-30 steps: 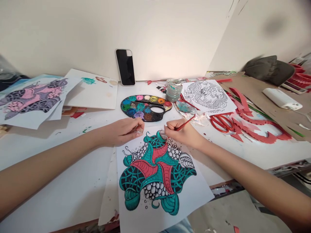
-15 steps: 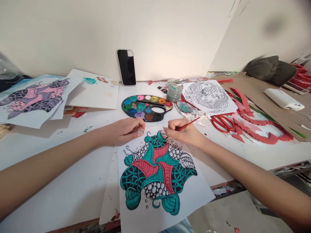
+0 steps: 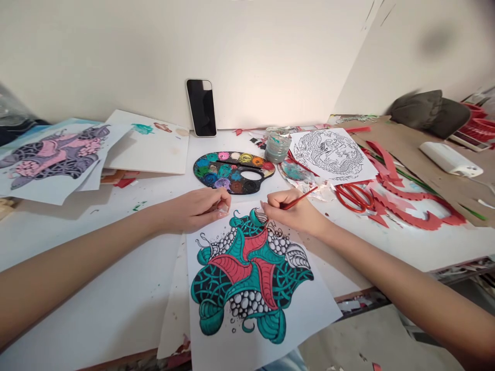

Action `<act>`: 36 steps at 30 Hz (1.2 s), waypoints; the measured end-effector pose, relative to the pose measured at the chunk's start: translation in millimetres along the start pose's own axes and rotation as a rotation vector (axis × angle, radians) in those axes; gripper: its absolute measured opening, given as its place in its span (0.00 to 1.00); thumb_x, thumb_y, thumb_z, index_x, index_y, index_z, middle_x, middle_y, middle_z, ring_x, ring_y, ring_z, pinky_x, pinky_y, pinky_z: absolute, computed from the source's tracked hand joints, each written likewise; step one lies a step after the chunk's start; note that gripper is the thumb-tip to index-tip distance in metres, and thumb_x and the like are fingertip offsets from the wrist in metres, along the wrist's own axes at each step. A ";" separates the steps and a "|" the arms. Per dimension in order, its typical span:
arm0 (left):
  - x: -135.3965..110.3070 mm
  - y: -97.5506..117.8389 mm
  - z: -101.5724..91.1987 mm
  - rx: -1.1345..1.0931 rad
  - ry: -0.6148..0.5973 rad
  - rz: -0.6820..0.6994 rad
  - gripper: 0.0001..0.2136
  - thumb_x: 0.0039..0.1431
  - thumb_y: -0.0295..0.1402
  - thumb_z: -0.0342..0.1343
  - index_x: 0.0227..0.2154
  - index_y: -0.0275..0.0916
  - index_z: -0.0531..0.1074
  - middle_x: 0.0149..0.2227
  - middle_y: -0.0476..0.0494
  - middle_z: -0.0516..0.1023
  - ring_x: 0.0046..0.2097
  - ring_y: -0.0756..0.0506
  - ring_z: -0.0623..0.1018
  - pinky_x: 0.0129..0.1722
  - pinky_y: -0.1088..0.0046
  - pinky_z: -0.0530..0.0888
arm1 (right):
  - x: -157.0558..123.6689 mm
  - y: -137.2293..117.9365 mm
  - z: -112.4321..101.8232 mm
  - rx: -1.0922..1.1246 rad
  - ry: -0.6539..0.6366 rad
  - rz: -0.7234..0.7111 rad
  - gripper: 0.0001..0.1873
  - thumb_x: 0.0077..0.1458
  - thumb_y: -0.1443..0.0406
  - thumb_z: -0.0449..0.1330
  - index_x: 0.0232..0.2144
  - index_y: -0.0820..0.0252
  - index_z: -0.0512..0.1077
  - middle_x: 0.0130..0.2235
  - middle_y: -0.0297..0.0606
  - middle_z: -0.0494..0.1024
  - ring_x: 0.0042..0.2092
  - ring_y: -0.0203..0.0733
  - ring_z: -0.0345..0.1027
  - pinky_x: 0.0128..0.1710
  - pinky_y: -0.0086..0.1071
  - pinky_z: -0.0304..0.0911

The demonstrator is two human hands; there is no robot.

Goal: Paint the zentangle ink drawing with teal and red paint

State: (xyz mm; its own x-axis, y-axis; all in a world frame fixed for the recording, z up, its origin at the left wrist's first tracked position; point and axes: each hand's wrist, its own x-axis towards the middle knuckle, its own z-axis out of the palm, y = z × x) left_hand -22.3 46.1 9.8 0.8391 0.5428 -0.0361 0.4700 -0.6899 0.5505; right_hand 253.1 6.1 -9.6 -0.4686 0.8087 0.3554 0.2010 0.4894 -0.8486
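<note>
A thin red-handled paintbrush [image 3: 303,198] is gripped in my right hand [image 3: 290,208], its tip end down by the upper edge of the patterned sheet [image 3: 309,319]. That sheet carries a swirling design in teal and red, with white pebble shapes and a few uncoloured leaf shapes at the upper right. My left hand [image 3: 203,208] rests at the sheet's upper left corner, fingers curled together; what lies between them is hidden. Just beyond both hands lies a black paint palette [image 3: 209,181] with many colours. Behind it to the right stands a cloudy water jar [image 3: 277,146].
A phone [image 3: 201,108] leans on the wall. Purple-pink artwork [image 3: 50,190] and a paint-dabbed board [image 3: 150,159] lie left. On the right are a dragon line drawing [image 3: 369,170], red-handled scissors [image 3: 353,198], red paper scraps [image 3: 417,216], a white device [image 3: 450,158] and a cap [image 3: 417,111].
My right hand has shifted very slightly by the sheet's upper edge, still with the paintbrush. The left hand stays where it was.
</note>
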 end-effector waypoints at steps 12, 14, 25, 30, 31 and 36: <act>-0.8 0.0 0.4 0.001 0.007 0.020 0.12 0.73 0.42 0.43 0.41 0.40 0.64 0.35 0.46 0.71 0.35 0.47 0.68 0.36 0.68 0.65 | 0.7 -2.8 -1.7 -0.022 -0.014 0.046 0.25 0.59 0.70 0.57 0.19 0.56 0.45 0.20 0.24 0.47 0.23 0.28 0.40 0.22 0.28 0.40; -0.4 0.4 0.3 0.004 0.009 0.017 0.11 0.73 0.42 0.44 0.40 0.40 0.64 0.35 0.47 0.71 0.35 0.47 0.68 0.36 0.68 0.64 | 0.7 -2.7 -1.9 -0.024 -0.019 0.046 0.25 0.59 0.69 0.57 0.19 0.56 0.45 0.20 0.24 0.47 0.23 0.28 0.40 0.22 0.28 0.39; -1.1 -0.2 0.5 0.000 0.005 0.020 0.11 0.73 0.42 0.44 0.40 0.40 0.64 0.35 0.46 0.71 0.35 0.46 0.68 0.36 0.68 0.64 | 0.6 -2.6 -2.7 -0.039 -0.035 0.037 0.25 0.59 0.71 0.58 0.20 0.56 0.45 0.21 0.24 0.47 0.23 0.28 0.39 0.22 0.28 0.39; -1.0 0.0 0.4 -0.003 0.005 0.017 0.11 0.73 0.42 0.44 0.40 0.40 0.64 0.35 0.46 0.71 0.35 0.46 0.68 0.36 0.68 0.65 | 0.3 -1.7 -2.5 -0.035 -0.032 0.044 0.26 0.62 0.67 0.58 0.19 0.56 0.46 0.20 0.24 0.48 0.23 0.28 0.40 0.21 0.28 0.40; -1.0 -0.1 0.4 0.000 0.005 0.017 0.11 0.73 0.42 0.44 0.41 0.40 0.64 0.35 0.46 0.71 0.35 0.46 0.68 0.36 0.68 0.65 | 0.2 -1.8 -2.4 -0.028 -0.031 0.042 0.26 0.63 0.66 0.58 0.19 0.56 0.46 0.20 0.24 0.49 0.23 0.28 0.40 0.21 0.28 0.41; -0.7 -0.2 0.7 0.005 0.010 0.025 0.11 0.73 0.42 0.44 0.40 0.40 0.64 0.35 0.47 0.70 0.35 0.47 0.68 0.36 0.68 0.65 | 0.0 -2.2 -1.8 -0.033 -0.037 0.041 0.26 0.61 0.68 0.58 0.20 0.56 0.45 0.21 0.24 0.47 0.24 0.29 0.39 0.22 0.28 0.40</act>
State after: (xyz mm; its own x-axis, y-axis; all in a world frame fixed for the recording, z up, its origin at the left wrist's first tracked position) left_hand -22.8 45.5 9.2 0.8479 0.5299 -0.0136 0.4499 -0.7059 0.5471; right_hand 254.2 5.6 -7.0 -0.4908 0.8161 0.3052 0.2489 0.4670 -0.8485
